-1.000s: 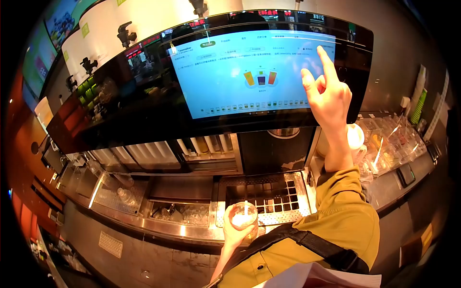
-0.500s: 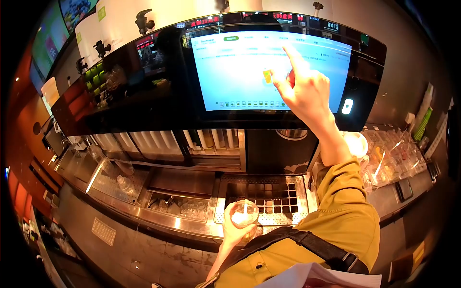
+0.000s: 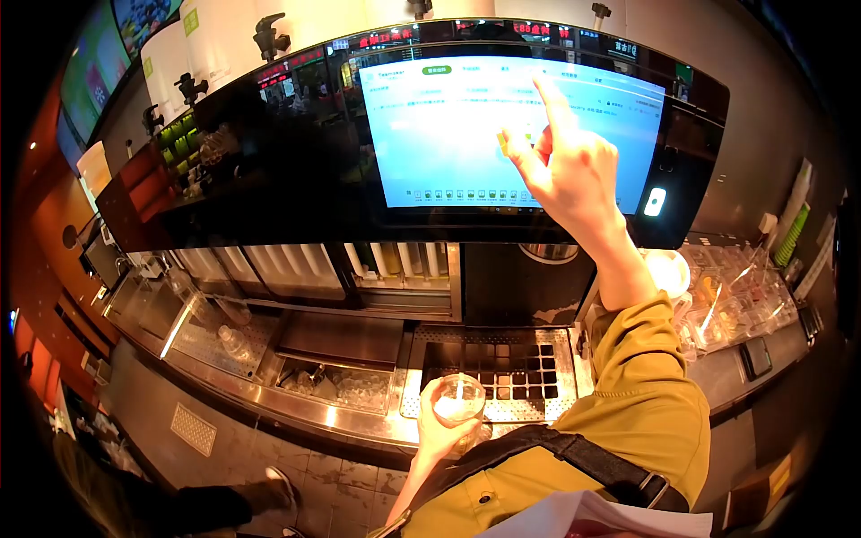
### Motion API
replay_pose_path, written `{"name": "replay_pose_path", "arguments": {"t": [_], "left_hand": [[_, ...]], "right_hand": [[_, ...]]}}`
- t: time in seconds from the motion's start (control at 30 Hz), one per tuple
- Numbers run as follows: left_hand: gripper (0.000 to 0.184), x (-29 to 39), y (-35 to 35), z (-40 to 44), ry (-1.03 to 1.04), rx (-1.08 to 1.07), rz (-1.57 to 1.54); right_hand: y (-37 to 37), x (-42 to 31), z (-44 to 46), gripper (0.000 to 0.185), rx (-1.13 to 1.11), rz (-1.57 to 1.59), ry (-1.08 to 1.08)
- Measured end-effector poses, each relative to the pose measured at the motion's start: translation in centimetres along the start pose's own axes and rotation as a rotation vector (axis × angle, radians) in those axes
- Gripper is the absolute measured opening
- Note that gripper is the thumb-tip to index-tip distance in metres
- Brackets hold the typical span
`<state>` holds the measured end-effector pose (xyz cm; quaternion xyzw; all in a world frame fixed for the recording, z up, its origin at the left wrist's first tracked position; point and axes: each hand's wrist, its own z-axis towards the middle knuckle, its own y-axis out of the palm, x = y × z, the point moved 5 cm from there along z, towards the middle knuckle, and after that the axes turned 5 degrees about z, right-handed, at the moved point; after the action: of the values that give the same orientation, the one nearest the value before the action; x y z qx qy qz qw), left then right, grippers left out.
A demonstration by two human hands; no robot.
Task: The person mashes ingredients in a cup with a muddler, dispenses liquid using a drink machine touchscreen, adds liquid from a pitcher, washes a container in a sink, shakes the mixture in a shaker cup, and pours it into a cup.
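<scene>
My left hand (image 3: 438, 423) is wrapped round a clear cup (image 3: 459, 400), held over the front edge of the steel counter, near the drain grate (image 3: 525, 369). White glare covers part of the cup, so its contents are unclear. Up at the lit touchscreen (image 3: 430, 134), my right hand (image 3: 578, 170) points with its index finger stretched out, the tip at the screen's upper part. Its thumb stands apart and the other fingers are curled. A small yellow square (image 3: 503, 143) shows at the thumb tip; I cannot tell whether it is held or on the screen.
An ice bin (image 3: 359, 389) is set into the counter left of the grate. A clear bottle-like container (image 3: 233, 343) lies farther left. Clear plastic containers (image 3: 731, 291) and a phone-like dark device (image 3: 755, 357) are at right. Another person's shoe (image 3: 282, 487) is on the floor.
Another person's dark-clothed leg and shoe have come into view at lower left. My right index finger stays at the screen's upper part, and my left hand still holds the cup.
</scene>
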<state>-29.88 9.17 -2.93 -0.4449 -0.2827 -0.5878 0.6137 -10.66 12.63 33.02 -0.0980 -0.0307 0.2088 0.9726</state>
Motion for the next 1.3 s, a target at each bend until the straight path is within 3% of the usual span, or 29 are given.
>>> {"name": "replay_pose_path", "arguments": {"t": [0.53,0.67,0.87,1.3], "left_hand": [[0.088,0.4,0.1,0.3,0.014,-0.008,0.015],[0.088,0.1,0.0,0.0,0.029,0.012,0.029],[0.089,0.5,-0.2,-0.1,0.024,0.024,0.052],[0.089,0.5,-0.1,-0.5,0.012,0.053,0.066]], "right_hand": [[-0.1,1.0,0.3,0.053,-0.037,-0.022,0.066],[-2.2,0.1,-1.6,0.050,0.088,0.147,0.032],[-2.1,1.6,-6.6,0.043,-0.037,0.128,0.129],[-3.9,4.7,-11.5,0.048,-0.025,0.123,0.309]]}}
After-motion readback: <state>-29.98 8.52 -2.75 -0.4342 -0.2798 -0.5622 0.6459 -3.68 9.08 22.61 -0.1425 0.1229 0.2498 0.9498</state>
